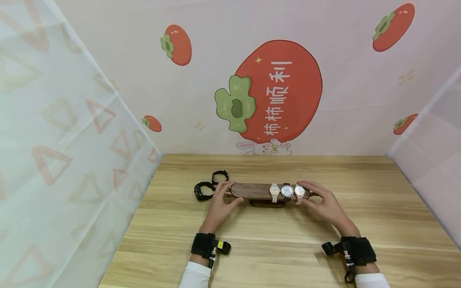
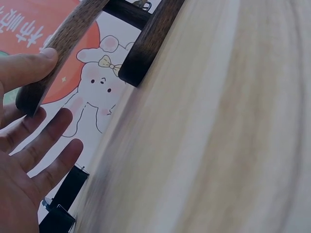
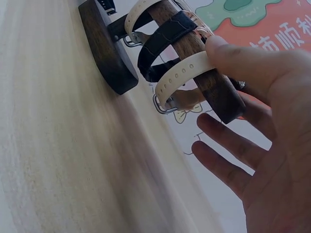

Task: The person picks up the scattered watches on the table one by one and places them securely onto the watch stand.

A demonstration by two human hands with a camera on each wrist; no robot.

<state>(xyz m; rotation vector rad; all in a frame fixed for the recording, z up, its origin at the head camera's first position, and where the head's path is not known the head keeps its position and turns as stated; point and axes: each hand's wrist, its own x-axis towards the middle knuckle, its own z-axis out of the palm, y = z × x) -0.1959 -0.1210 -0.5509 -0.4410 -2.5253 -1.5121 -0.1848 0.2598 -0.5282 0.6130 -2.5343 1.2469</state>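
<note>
A dark wooden watch stand [image 1: 248, 191] stands on the table, its long bar running sideways over a smaller base [image 1: 267, 204]. Three watches circle the bar's right half: a pale-strapped one [image 1: 274, 189], a dark-strapped one [image 1: 287, 191] and another pale-strapped one [image 1: 299, 191] at the end. My left hand [image 1: 220, 206] pinches the bar's left end, thumb on the near side, as the left wrist view shows. At the right end my right hand [image 1: 327, 206] pinches the bar, its thumb beside the outermost pale strap [image 3: 184, 72]. Its other fingers spread below the bar.
Two black watches lie left of the stand, a bulky one [image 1: 203, 192] beside my left hand and a slimmer one [image 1: 220, 175] behind it. A printed backdrop [image 1: 201, 120] rises at the wooden table's [image 1: 273, 256] far edge, with patterned side walls left and right.
</note>
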